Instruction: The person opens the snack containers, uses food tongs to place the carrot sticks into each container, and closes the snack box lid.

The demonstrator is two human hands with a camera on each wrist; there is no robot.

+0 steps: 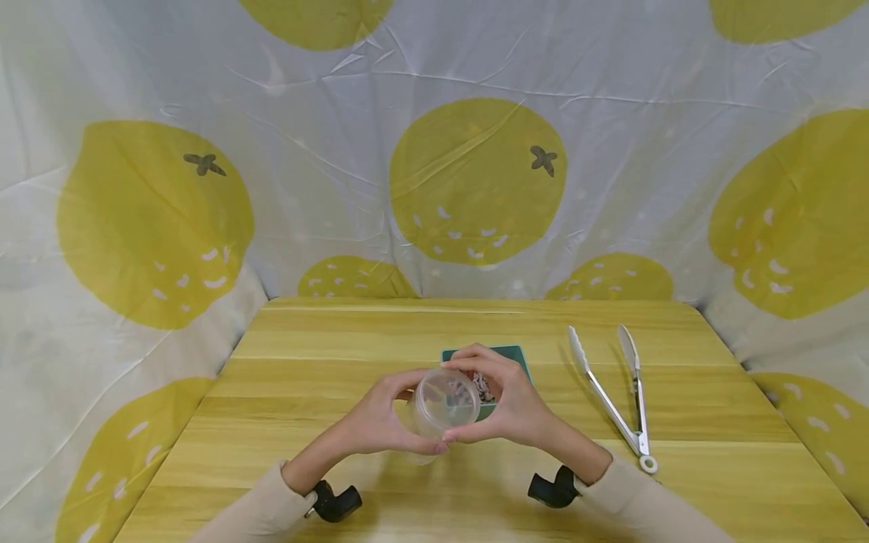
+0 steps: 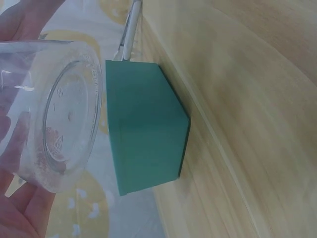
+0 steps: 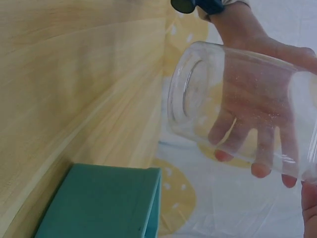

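Observation:
A clear plastic jar [image 1: 444, 400] is held between both hands above the table, its round top facing the head camera. My left hand [image 1: 383, 418] grips the jar's side; in the right wrist view its fingers show through the clear wall of the jar [image 3: 208, 104]. Around the top rim curl the fingers and thumb of my right hand [image 1: 509, 400]. Whether a lid covers the top, I cannot tell. Just beyond the jar stands a green box [image 2: 143, 124], holding small pale grey pieces [image 1: 483, 387] and partly hidden by my right hand.
Metal tongs [image 1: 614, 411] lie spread apart on the right side of the wooden table [image 1: 326, 339]. A pale curtain [image 1: 312, 173] printed with yellow fruit hangs behind and at both sides. A black wrist mount [image 1: 336, 501] sits at each sleeve cuff.

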